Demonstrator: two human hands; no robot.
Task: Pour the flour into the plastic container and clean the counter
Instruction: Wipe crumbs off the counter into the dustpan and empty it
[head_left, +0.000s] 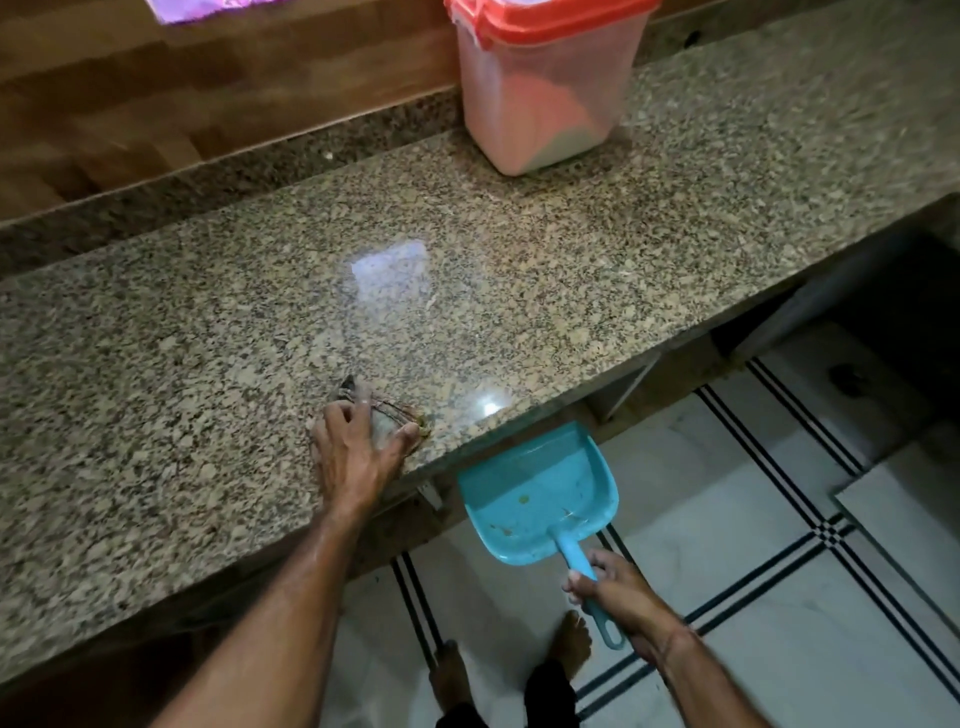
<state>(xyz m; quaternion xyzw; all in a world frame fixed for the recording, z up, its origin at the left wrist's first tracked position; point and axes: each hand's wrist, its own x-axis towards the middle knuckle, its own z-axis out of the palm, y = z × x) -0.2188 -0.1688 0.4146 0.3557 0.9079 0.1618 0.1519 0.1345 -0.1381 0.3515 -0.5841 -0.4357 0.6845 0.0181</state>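
Left arm bare, entered from bottom left of frame, ran diagonally up toward centre. Left hand (358, 447) palm-down at lower centre, fingers spread and pressed flat, thumb splayed right. Right arm bare, entered from bottom right, angled up-left. Right hand (615, 592) at lower right of centre, lower in frame than left, fingers curled tight in closed fist grip, knuckles facing up. Two hands well apart. Bare feet (571, 642) visible at bottom centre, between forearms, toes pointing up-frame.
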